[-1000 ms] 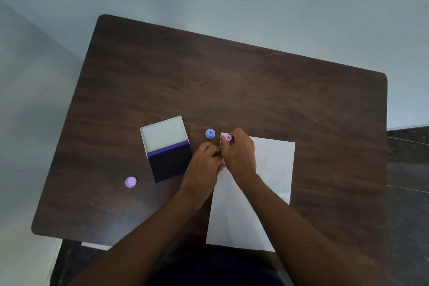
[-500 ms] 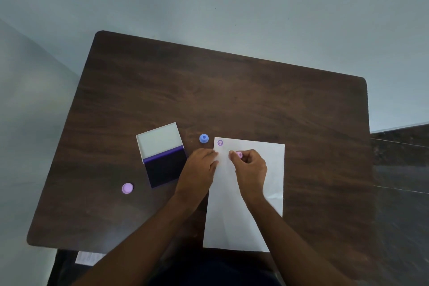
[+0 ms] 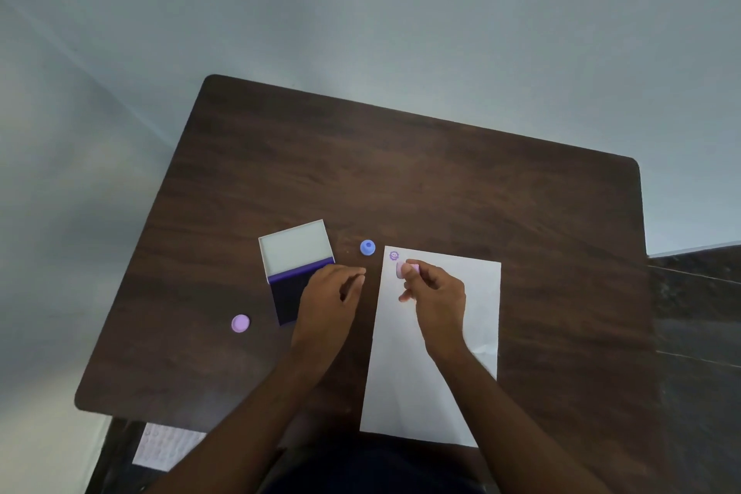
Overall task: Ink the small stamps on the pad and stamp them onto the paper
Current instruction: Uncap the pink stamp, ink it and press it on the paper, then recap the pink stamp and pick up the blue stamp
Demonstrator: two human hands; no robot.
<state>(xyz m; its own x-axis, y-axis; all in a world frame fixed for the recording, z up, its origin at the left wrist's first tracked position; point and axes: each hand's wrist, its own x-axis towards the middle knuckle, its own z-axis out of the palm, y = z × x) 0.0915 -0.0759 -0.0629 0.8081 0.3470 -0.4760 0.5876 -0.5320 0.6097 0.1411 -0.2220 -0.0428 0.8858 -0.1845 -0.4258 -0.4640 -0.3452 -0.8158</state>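
Stamping paper (image 3: 437,333), pink stamp (image 3: 407,269) pinched in right hand (image 3: 437,293) fingers.
Stamp is held just below the printed mark (image 3: 394,255); left hand (image 3: 328,293) is loosely curled, empty, beside the ink pad (image 3: 290,295).

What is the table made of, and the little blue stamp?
The table looks like dark brown wood or a wood-look laminate: grain streaks run across it, with a dull sheen. The blue stamp looks like smooth moulded plastic, one even colour with a rounded shape. Neither can be told for sure.
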